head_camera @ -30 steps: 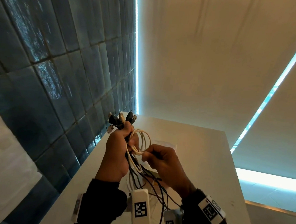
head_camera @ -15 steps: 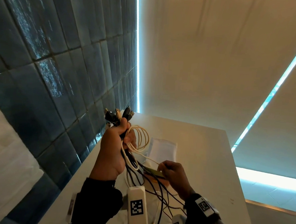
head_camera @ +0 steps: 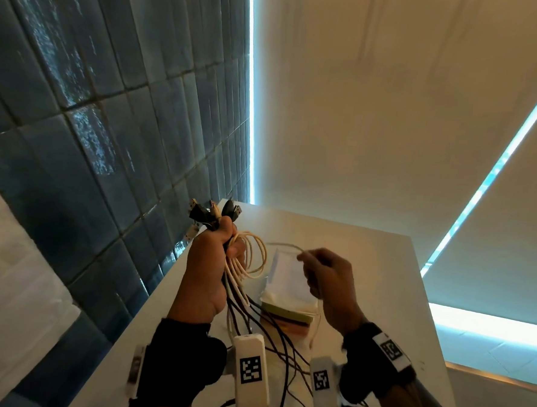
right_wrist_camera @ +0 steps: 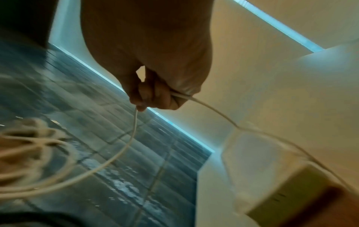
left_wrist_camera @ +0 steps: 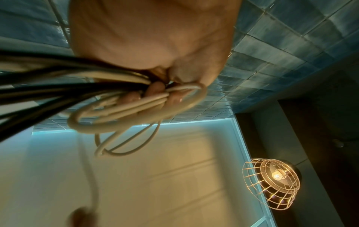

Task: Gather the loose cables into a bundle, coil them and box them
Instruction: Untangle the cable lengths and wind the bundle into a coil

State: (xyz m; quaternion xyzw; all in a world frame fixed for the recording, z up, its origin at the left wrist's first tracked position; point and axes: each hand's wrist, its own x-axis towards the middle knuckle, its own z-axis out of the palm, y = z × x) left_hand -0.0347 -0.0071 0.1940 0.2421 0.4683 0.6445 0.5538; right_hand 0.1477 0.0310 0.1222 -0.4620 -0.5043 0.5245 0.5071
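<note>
Left hand (head_camera: 208, 272) fisted round the cable bundle (head_camera: 225, 263), held up over the left part of the white table (head_camera: 366, 272). Plug ends (head_camera: 213, 214) stick out above the fist; black and white tails hang below toward the near edge. White coil (head_camera: 252, 259) of several loops sits against the thumb side of the fist; the left wrist view shows fingertips (left_wrist_camera: 153, 89) curled tight over the white strands.

Right hand (head_camera: 328, 282) pinches one white cable (head_camera: 285, 245) between thumb and fingers, other fingers curled in. The right wrist view shows the strand entering and leaving the pinch (right_wrist_camera: 155, 95).

Change: half a second ago the right hand was low, near the box, with the strand slack beneath it. Now it is raised and out to the right, level with the coil, and the cable arcs from the coil across to the pinch. A second ago both hands were close together at the coil. Reads as one winding stroke: slack drawn out, next loop likely to be laid on.

Box (head_camera: 289, 302) lies on the table between and beyond the hands, white paper or a lid over it; whether it stands open cannot be told. No cable coiled inside it.

Judgement: the gathering looks done, coiling partly done with white cable only. Black tails uncoiled. Boxing not begun. Risk: hanging tails snagging the new loop.
</note>
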